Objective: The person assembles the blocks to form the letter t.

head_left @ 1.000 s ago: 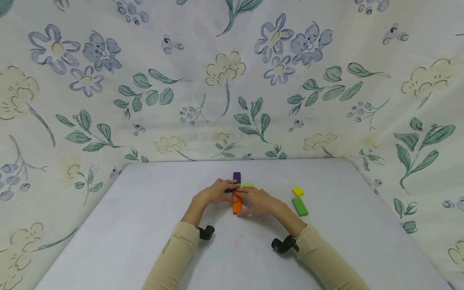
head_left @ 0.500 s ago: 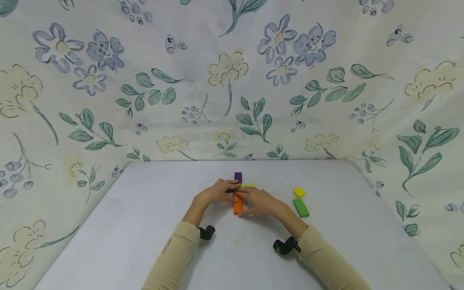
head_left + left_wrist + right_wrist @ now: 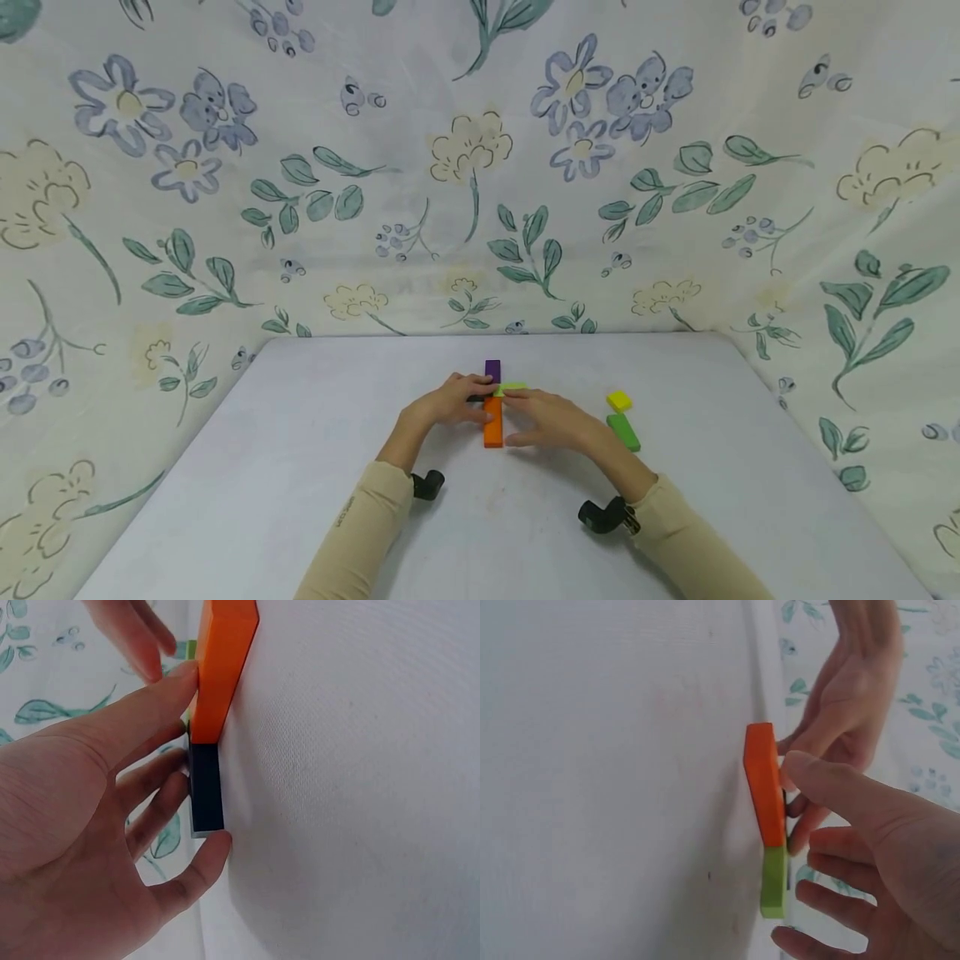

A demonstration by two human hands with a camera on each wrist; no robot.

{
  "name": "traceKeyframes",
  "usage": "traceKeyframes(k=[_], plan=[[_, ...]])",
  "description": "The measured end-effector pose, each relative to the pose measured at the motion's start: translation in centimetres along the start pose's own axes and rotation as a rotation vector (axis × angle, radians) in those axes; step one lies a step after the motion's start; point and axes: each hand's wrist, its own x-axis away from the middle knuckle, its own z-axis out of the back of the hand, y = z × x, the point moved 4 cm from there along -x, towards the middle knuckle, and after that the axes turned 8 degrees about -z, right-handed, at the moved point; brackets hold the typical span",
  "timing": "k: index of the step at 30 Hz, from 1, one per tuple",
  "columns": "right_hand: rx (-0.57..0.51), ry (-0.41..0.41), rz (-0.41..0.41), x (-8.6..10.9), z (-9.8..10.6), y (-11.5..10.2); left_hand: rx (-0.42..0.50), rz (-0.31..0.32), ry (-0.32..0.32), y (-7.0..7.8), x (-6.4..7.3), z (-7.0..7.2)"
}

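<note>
Several coloured blocks form a cross on the white table. Nearest me is the orange block (image 3: 492, 432), and the purple block (image 3: 492, 372) lies at the far end. A black block (image 3: 206, 787) points left; a lime green block (image 3: 774, 881) points right. My left hand (image 3: 450, 402) rests over the left side, its thumb touching the orange block and its fingertips along the black one, the little finger at that block's end. Beside the orange and lime green blocks hovers my right hand (image 3: 555, 418), fingers loosely spread and nothing held. Fingers partly hide the cross's centre.
To the right of my right hand lie a yellow block (image 3: 618, 401) and a green block (image 3: 623, 432), close together. Behind the white table (image 3: 225, 500) hangs a flower-patterned cloth (image 3: 420, 250).
My right hand has drawn back to the right, uncovering more of the orange and lime green blocks. My left hand stays nearly in place.
</note>
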Motion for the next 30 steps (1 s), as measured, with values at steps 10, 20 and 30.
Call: traceKeyframes(k=[10,20,30], plan=[[-0.03,0.064,-0.129,1.6,1.9,1.7,0.015,0.031,-0.012,-0.2,0.1,-0.4],[-0.026,0.131,-0.1,2.7,3.2,3.6,0.013,0.011,-0.008,-0.1,0.0,-0.2],[-0.016,0.181,-0.138,3.7,4.2,6.3,0.027,0.03,0.0,0.2,0.3,-0.2]])
